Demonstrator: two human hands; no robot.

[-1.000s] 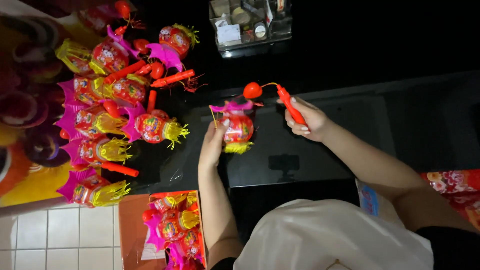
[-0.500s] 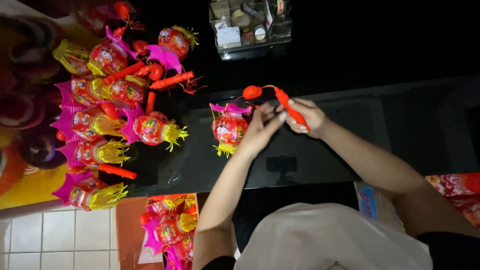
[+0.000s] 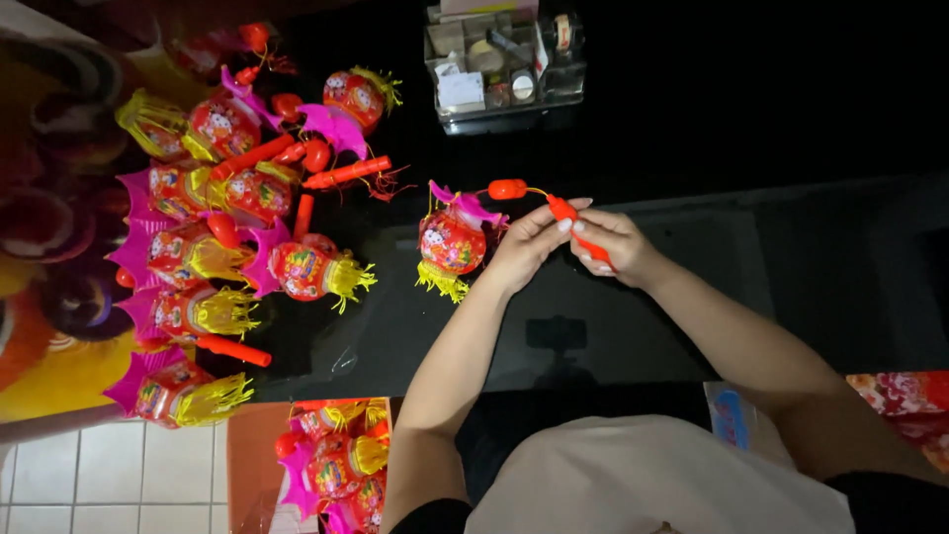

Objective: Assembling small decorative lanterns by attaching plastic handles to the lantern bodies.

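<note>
Gripping one orange stick with both hands, left, right | one lantern dangling | roughly nine lanterns lying on tabletop

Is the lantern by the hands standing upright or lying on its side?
On its side: the lantern lies flat on the black table, pink top one way, yellow fringe the other.

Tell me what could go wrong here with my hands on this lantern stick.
1. The thin wire between the orange stick and the red bulb looks delicate; both hands, left and right, pinch close to it, so it might bend or snap.
2. The lantern lies loose on the dark table; a tug could drag it and tangle its yellow fringe.
3. The finished pile of lanterns lies nearby; a sweeping forearm could knock into it.
</note>
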